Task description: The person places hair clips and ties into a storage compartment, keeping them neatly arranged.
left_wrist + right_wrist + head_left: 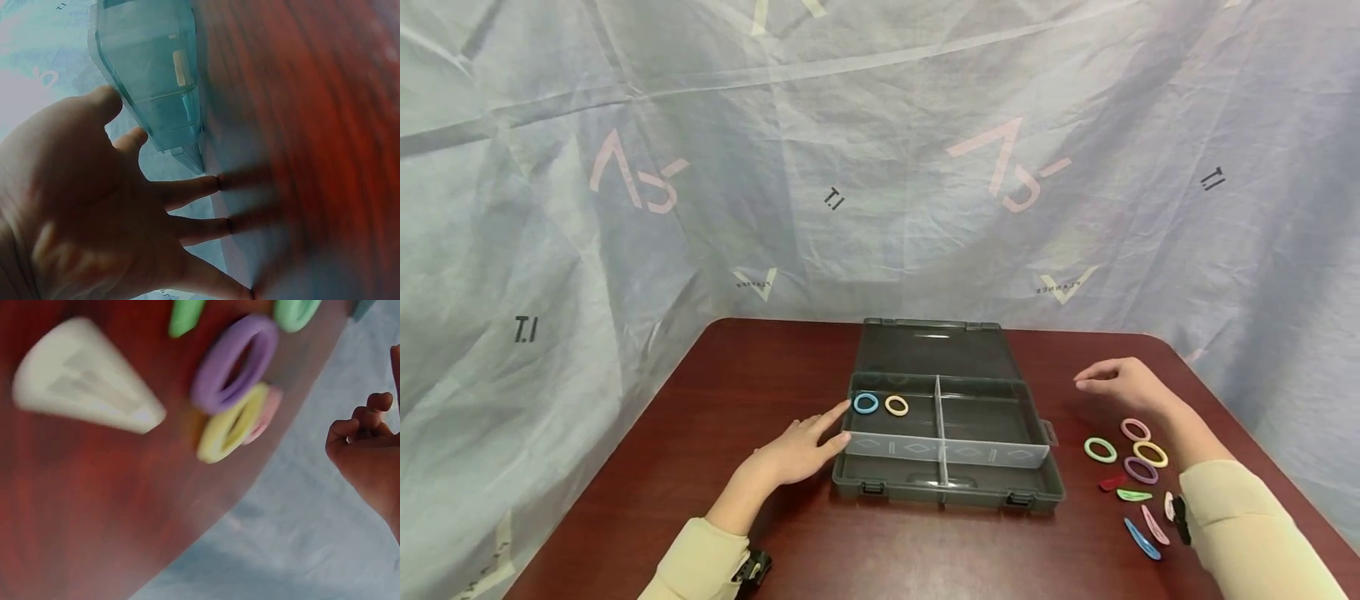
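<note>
A dark translucent divided box [992,498] lies on the table with its lid [936,350] raised at the back. Its back-left compartment contains a blue hair tie [866,403] and a pale yellow hair tie [897,406]. My left hand [797,450] touches the box's left side with thumb and forefinger; in the left wrist view its other fingers [194,190] spread toward the tabletop. Right of the box, my right hand [1126,385] hovers with nothing visible in it, some fingers loosely bent. Nearest to it are pink [1136,430], green [1101,450], yellow [1151,454] and purple [1141,470] hair ties.
Several snap hair clips lie in front of the hair ties, among them a red clip [1112,483], a green clip [1134,495], a pink clip [1155,525], a blue clip [1142,538] and a whitish clip [81,378]. A printed grey cloth [880,208] hangs behind the table.
</note>
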{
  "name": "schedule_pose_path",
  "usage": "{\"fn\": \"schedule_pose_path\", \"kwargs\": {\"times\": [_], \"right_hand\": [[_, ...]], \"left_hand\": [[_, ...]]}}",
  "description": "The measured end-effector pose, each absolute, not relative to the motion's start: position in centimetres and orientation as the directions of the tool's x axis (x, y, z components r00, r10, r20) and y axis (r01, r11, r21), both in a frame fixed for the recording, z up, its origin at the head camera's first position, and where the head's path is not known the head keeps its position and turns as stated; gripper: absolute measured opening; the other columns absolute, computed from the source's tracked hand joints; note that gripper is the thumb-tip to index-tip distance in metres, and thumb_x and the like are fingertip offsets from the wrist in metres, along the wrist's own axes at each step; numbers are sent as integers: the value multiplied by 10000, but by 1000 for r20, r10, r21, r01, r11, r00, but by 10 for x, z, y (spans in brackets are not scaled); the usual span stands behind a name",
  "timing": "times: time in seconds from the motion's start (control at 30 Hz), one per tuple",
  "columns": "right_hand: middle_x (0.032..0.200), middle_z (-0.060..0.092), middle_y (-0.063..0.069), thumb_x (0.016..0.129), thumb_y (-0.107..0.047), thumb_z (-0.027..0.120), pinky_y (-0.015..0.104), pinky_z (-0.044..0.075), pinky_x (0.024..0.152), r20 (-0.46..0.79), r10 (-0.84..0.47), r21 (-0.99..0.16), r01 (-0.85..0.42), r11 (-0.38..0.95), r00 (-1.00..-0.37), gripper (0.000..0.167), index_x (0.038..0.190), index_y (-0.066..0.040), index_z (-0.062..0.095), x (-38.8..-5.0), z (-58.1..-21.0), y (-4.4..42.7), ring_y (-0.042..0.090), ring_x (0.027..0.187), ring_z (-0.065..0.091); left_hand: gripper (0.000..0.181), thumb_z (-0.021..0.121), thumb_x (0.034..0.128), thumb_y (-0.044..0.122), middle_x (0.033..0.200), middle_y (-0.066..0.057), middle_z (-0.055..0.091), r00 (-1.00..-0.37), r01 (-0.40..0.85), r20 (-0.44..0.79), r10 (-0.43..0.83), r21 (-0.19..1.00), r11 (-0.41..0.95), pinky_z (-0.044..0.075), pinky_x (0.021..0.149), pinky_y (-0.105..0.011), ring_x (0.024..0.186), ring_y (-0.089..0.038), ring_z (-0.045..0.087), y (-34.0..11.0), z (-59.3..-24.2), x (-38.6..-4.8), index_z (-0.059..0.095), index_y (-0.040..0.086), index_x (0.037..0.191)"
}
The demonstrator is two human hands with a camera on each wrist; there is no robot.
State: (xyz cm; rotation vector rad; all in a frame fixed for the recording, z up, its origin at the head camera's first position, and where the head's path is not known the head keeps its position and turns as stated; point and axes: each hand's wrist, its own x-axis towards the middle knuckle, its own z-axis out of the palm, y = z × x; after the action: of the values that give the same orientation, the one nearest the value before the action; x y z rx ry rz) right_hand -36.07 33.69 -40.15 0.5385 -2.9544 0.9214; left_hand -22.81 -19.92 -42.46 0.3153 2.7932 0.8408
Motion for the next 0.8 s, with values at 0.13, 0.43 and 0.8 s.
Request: {"fn": "schedule_pose_path", "kwargs": {"times": [0.13, 0.43, 0.8], "right_hand": [[1095, 728, 147, 981, -277, 704, 380, 529, 749, 87, -286, -548, -285, 786, -954, 277, 1096, -36, 777, -352, -413, 359, 279, 993, 657], [922, 728, 101, 965, -242, 724, 324, 502, 679, 11, -212, -628, -172, 759, -977, 288, 1105, 8, 759, -340, -435, 392, 185, 777, 622], [796, 711, 83, 970, -254, 716, 299, 446, 647, -31, -188, -639, -125, 759, -982, 315, 1124, 19, 748, -336, -444, 410, 185, 705, 591]], "left_hand": [[636, 450, 1056, 524, 1598, -211, 322, -954, 154, -131, 271, 563, 812, 204, 1085, -749, 1460, -533, 211, -200, -424, -228, 258, 309, 1623], [635, 453, 1058, 516, 1591, -215, 332, -951, 166, -125, 282, 564, 809, 209, 1088, -743, 1454, -540, 216, -200, -425, -230, 262, 298, 1623], [633, 461, 1058, 508, 1593, -221, 327, -953, 151, -135, 271, 563, 813, 205, 1080, -756, 1452, -550, 211, -199, -424, -229, 263, 301, 1623]]}}
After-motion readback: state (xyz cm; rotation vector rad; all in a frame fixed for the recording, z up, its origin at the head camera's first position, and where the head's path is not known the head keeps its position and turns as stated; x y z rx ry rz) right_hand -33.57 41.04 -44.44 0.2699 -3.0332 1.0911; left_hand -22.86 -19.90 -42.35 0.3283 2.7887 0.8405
